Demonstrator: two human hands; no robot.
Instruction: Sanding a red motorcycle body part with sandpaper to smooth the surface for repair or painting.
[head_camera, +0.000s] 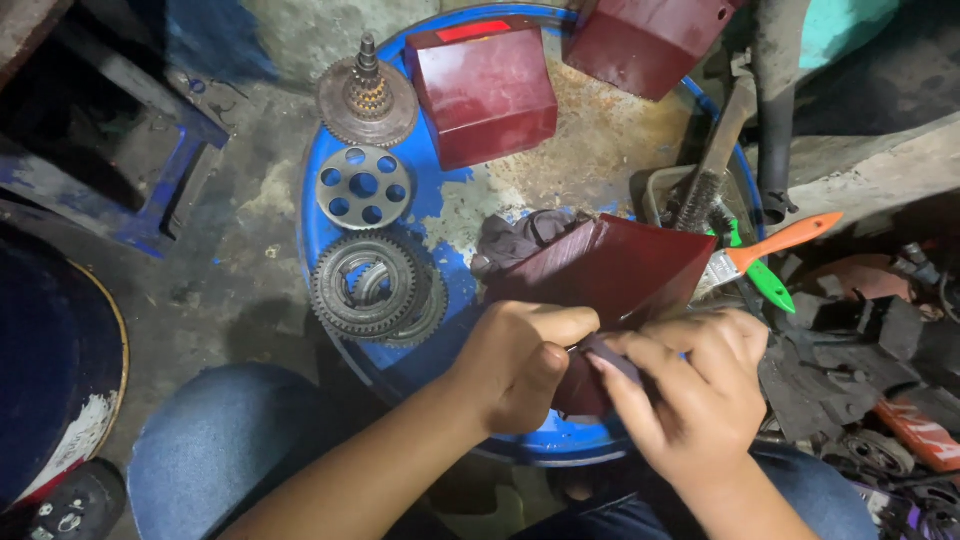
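I find my left hand (520, 365) and right hand (690, 385) both closed on a dark red panel (610, 265) at the worktop's (440, 200) near edge, gears (365, 285) untouched, work seemingly unfinished.

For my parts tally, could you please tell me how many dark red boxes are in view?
3: one box on the drum's far side, one at its top-right edge, one held in both hands.

Stained concrete floor (250, 200), blue metal stand (150, 190), dim light
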